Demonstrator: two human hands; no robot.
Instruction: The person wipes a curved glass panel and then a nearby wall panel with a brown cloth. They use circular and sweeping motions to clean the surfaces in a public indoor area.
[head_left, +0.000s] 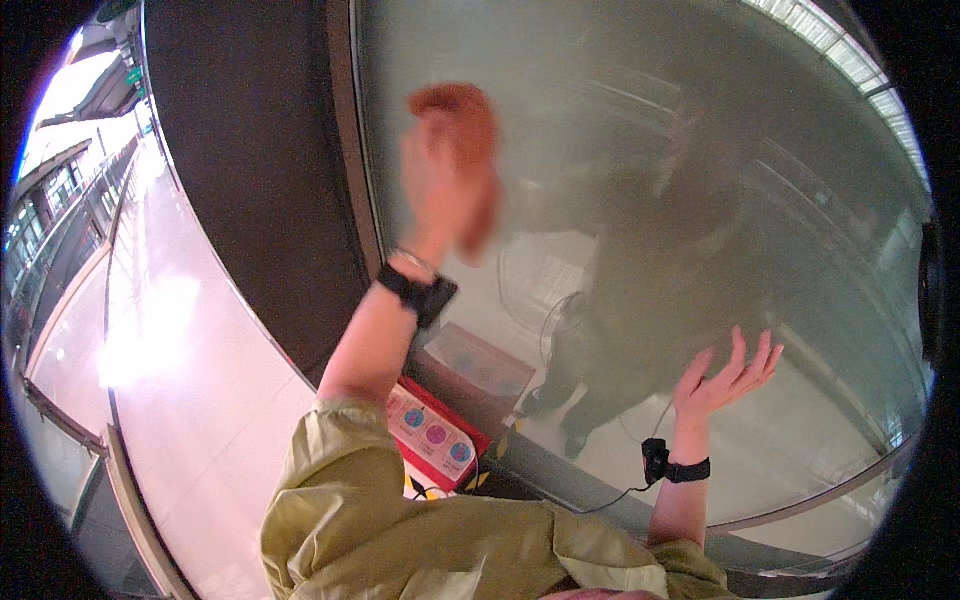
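My left hand, blurred, is pressed over a reddish-brown cloth against a large glass pane. Both lie near the pane's left edge, beside its dark frame. The cloth bunches past my fingertips and hangs down along the right side of the hand. Farther right and lower, my right hand has its fingers spread in front of the glass and holds nothing. Whether it touches the pane I cannot tell. Each wrist wears a black strap with a small device, and a cable runs from the right one.
Below my left arm stands a red box with round pictures and writing, with yellow-and-black marking beside it. Left of the frame is a dark panel. A glossy pale floor and a railing stretch beyond. The glass carries reflections.
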